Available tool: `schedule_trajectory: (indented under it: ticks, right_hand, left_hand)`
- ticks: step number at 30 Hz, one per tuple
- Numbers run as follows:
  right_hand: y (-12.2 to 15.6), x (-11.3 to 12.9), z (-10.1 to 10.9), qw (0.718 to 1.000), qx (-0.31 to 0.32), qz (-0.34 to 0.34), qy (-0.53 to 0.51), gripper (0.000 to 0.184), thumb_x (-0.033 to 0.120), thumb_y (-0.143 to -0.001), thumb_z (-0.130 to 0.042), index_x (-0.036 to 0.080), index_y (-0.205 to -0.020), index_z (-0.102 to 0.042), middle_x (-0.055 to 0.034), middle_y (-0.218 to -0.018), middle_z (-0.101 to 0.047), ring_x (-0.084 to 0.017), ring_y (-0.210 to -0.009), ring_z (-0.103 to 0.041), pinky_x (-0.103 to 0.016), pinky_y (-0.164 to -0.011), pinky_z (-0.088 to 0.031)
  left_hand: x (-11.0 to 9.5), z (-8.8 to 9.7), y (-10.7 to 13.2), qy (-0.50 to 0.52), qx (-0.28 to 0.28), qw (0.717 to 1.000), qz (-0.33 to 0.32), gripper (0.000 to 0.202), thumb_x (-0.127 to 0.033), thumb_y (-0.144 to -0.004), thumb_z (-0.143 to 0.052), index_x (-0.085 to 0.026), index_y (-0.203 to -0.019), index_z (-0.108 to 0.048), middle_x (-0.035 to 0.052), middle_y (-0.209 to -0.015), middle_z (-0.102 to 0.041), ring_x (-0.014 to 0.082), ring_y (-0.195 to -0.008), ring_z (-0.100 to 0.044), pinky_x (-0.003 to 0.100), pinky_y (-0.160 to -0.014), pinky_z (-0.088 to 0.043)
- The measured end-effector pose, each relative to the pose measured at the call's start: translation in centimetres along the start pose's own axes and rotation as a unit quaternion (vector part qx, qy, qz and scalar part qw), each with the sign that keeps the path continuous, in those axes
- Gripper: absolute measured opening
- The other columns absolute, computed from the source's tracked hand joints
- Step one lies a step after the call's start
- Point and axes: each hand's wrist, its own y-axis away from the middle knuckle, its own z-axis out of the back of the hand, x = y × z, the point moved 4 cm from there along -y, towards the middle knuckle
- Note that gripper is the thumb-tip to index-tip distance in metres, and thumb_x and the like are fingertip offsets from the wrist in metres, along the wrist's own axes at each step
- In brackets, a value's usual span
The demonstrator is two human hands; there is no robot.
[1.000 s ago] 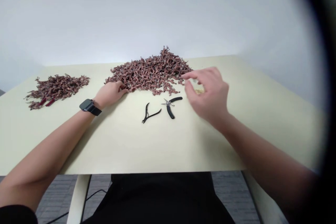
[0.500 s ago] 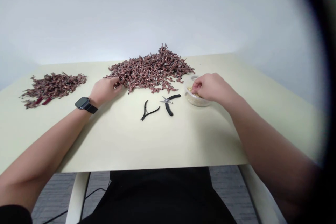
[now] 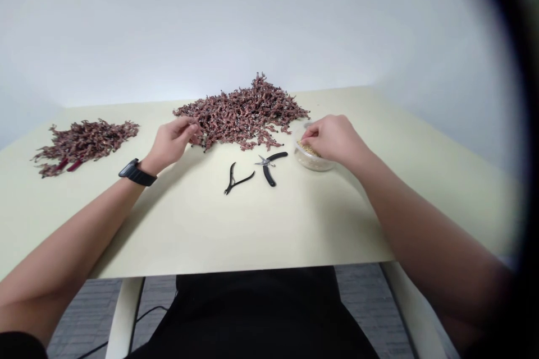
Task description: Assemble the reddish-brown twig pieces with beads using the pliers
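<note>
My left hand [image 3: 174,139], with a black watch on its wrist, is lifted at the front left edge of the big heap of small reddish-brown pieces [image 3: 246,109]. Its fingers pinch one piece from that heap. My right hand [image 3: 334,137] rests over a small clear bowl [image 3: 311,160] holding tiny gold-coloured bits, fingertips pinched together inside the bowl. What they pinch is too small to make out. Between my hands lie black pliers [image 3: 236,178] and small black-handled snips [image 3: 269,164].
A smaller heap of the same reddish-brown pieces [image 3: 84,140] lies at the far left of the pale table [image 3: 252,224]. A white wall stands behind the table. A table leg and a cable show below the near edge.
My right hand came down from above the table onto the bowl and pinched into it. My left hand rose from the heap's edge with a piece between its fingers.
</note>
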Motion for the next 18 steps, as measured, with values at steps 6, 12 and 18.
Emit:
schedule_trajectory:
  ticks: [6,12,18]
  right_hand:
    - [0.0,0.0,-0.1,1.0,0.004,0.007,-0.009,0.016,0.015,-0.075,-0.067,0.023,-0.076,-0.082,-0.006,-0.081,-0.078,-0.025,-0.077,-0.069,-0.037,-0.072,-0.05]
    - [-0.1,0.1,0.0,1.0,0.002,0.012,-0.007,0.008,0.022,-0.075,-0.071,0.023,-0.071,-0.078,-0.0044,-0.076,-0.076,-0.023,-0.072,-0.066,-0.034,-0.066,-0.046]
    - [-0.1,-0.2,-0.4,0.999,0.025,-0.021,-0.021,0.01,0.019,-0.075,-0.068,0.021,-0.072,-0.077,-0.0036,-0.074,-0.074,-0.02,-0.07,-0.064,-0.032,-0.063,-0.043]
  left_hand:
    - [-4.8,-3.0,2.1,-0.099,0.133,0.98,-0.113,0.03,-0.034,-0.105,-0.041,-0.017,-0.11,-0.065,0.007,-0.09,-0.072,0.014,-0.068,-0.064,0.028,-0.066,-0.047]
    - [-5.8,-4.9,3.3,-0.191,0.174,0.953,-0.155,0.035,-0.039,-0.107,-0.038,-0.017,-0.107,-0.065,0.0064,-0.083,-0.069,0.0156,-0.065,-0.058,0.029,-0.062,-0.039]
    - [-5.0,-5.4,3.5,-0.222,0.163,0.948,-0.162,0.037,-0.041,-0.108,-0.035,-0.018,-0.104,-0.064,0.0053,-0.076,-0.065,0.0168,-0.063,-0.055,0.03,-0.061,-0.035]
